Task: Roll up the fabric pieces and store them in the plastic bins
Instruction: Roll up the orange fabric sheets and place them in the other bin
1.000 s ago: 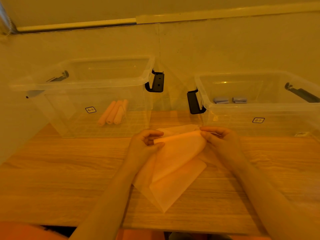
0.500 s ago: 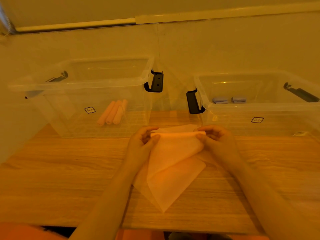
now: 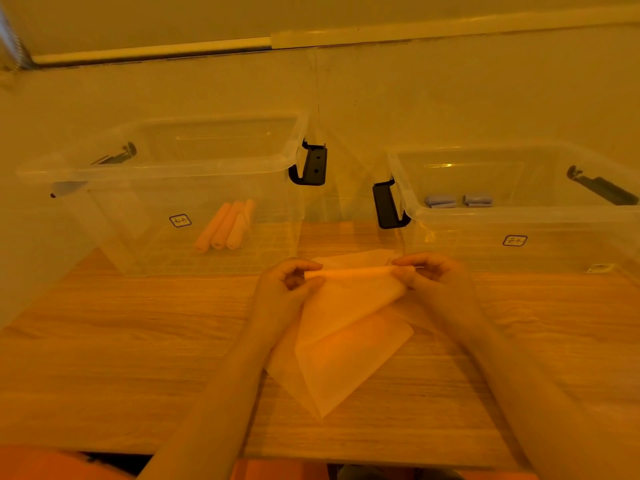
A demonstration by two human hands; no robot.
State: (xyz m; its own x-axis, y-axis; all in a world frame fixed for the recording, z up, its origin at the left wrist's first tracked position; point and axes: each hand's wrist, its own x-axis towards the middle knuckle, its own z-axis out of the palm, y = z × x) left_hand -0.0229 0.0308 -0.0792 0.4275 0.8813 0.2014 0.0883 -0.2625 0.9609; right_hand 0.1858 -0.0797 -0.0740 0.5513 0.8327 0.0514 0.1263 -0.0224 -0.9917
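A thin orange fabric piece (image 3: pixel 346 341) lies on the wooden table (image 3: pixel 138 358) between my hands, its far edge turned into a narrow roll. My left hand (image 3: pixel 287 285) pinches the left end of that roll and my right hand (image 3: pixel 429 275) pinches the right end. More orange fabric lies flat underneath, with a corner pointing toward me. The left clear plastic bin (image 3: pixel 166 168) holds three orange fabric rolls (image 3: pixel 225 225). The right clear bin (image 3: pixel 519 216) holds two blue fabric rolls (image 3: pixel 457 199).
Both bins stand against the wall and have black latch handles (image 3: pixel 311 164) facing the gap between them. The table's near edge runs along the bottom of the view, with orange cloth below it.
The far edge of the fabric has been turned tighter into a thin straight roll. Both hands shifted slightly away from me along with it.
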